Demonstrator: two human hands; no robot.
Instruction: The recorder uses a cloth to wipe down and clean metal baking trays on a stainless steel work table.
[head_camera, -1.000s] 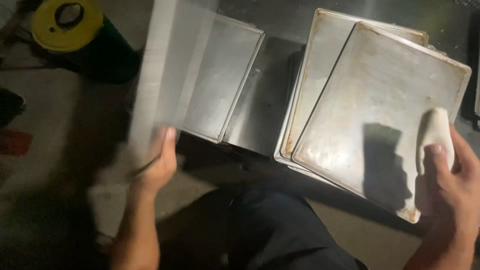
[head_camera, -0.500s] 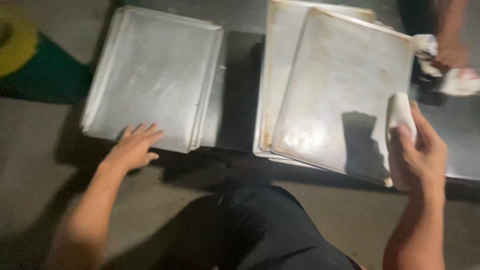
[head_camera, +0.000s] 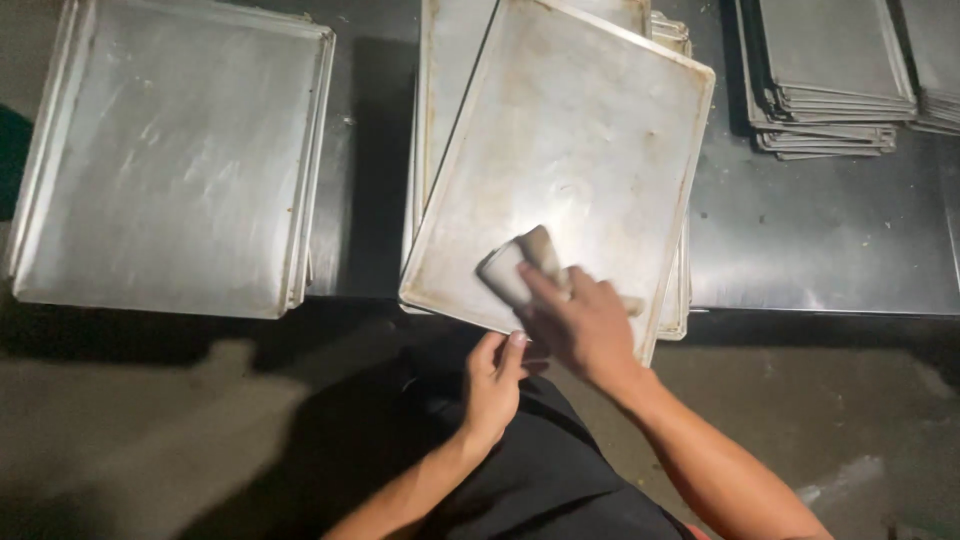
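**Cloth on the top tray, near edge steadied**

Your right hand is pressed down on a folded pale cloth, fingers closed over it, and the cloth sits flat on the lower part of the top tray. That tray lies skewed on a stack of similar metal trays, its near corner hanging past the front edge of the dark desk. Your left hand comes up from below, fingers curled at the tray's near rim just beside your right hand; whether it truly grips the rim or only touches it, you cannot tell from here.

Off to your left, well apart, another pile of trays rests on the desk, its front edge also overhanging. At the far right, 2 more stacks of darker trays sit back on the desk. Below everything, the grey floor and your dark clothing.
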